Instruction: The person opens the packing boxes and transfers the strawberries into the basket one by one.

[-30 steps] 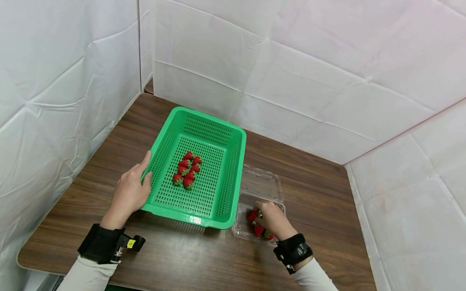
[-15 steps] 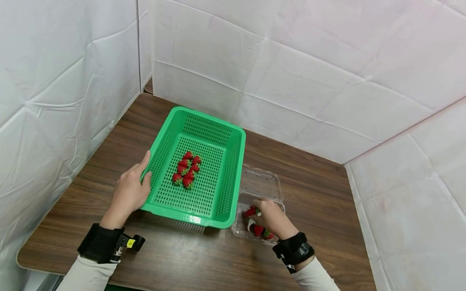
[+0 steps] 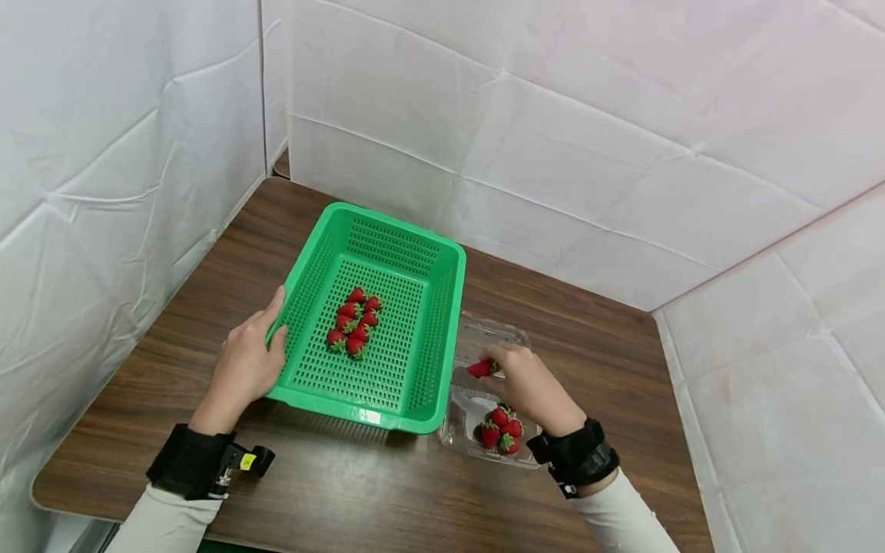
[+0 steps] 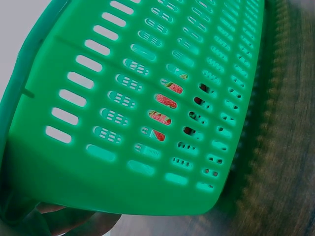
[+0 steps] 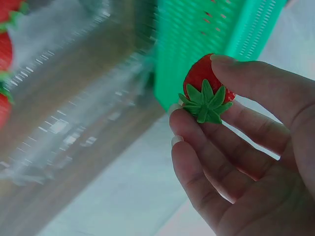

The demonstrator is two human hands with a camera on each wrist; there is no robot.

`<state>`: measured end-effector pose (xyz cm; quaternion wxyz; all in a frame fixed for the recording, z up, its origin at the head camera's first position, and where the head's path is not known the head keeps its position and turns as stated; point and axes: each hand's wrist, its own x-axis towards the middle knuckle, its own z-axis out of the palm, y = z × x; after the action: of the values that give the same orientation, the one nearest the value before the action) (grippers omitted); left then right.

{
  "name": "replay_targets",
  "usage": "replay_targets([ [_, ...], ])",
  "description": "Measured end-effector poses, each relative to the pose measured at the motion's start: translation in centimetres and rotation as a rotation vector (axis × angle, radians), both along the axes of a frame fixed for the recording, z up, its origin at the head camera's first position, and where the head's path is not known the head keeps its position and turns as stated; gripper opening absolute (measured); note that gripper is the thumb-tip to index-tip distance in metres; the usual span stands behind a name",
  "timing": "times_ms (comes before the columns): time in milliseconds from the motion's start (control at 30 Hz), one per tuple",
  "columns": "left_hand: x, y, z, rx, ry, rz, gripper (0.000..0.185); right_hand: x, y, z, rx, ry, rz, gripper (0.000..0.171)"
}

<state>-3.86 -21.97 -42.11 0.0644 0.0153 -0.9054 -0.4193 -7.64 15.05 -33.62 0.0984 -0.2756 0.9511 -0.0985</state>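
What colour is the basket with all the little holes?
Bright green basket, clearest in the head view.

White sleeves point(image 3: 162, 526); black wrist straps point(image 3: 579, 455), yellow-tagged left mount point(image 3: 247, 461).

The wooden table point(image 3: 332, 491) carries a green basket point(image 3: 442, 338) and, seemingly, a clear clamshell point(image 3: 494, 346).

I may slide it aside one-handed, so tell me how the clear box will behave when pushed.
The clear box looks thin-walled, so it probably flexes rather than staying stiff. Only a few strawberries weigh it down, so it likely skids easily on the table. Its open lid may flap.
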Motion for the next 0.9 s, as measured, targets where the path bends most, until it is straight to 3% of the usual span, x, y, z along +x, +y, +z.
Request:
replay_targets([
  [200, 0.0, 0.0, 0.1, 0.005, -0.004, -0.002, 0.060, -1.2, -1.5, 2.3, -0.011, 0.073, 0.048, 0.019],
  [400, 0.0, 0.0, 0.0, 0.006, -0.002, 0.000, 0.061, -2.7, -3.6, 3.4, -0.053, 0.092, 0.097, 0.021],
  [633, 0.0, 0.0, 0.0, 0.008, -0.009, 0.000, 0.061, -5.1, -5.9, 3.3, -0.069, 0.050, 0.150, 0.014],
  [900, 0.0, 0.0, 0.0, 0.005, -0.017, 0.002, 0.062, -6.0, -8.6, 2.7, -0.037, -0.018, 0.198, 0.012],
])
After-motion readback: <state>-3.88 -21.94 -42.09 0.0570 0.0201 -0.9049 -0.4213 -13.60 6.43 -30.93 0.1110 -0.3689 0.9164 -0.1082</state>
